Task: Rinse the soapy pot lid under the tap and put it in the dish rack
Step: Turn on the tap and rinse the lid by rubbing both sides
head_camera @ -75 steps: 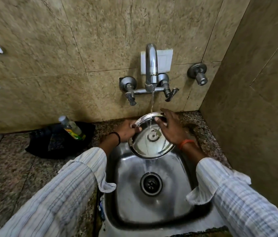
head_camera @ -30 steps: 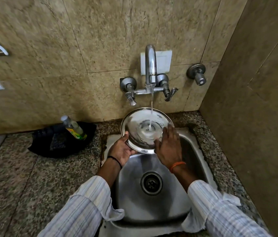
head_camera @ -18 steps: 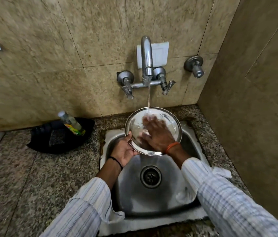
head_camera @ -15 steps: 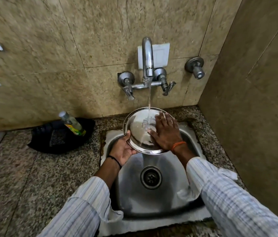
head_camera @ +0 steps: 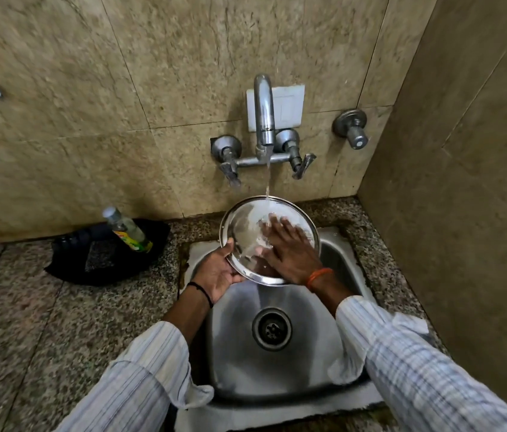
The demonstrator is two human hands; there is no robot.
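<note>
Left hand [head_camera: 218, 272] grips the lid [head_camera: 246, 226] by its rim, tilted under the tap [head_camera: 263, 120].
Head view: our right hand [head_camera: 286, 251] lies flat, fingers spread, on the lid over the sink [head_camera: 333, 347]. We'd sweep rim to rim, turning it so the stream reaches everywhere.

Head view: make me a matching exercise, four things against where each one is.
Things:
1. pot lid
2. left hand
3. right hand
4. bottle

Places:
A. flat on the lid's face
B. on the counter, left of the sink
C. under the running tap
D. gripping the lid's lower left rim

Pairs: 1-C, 2-D, 3-A, 4-B
</note>
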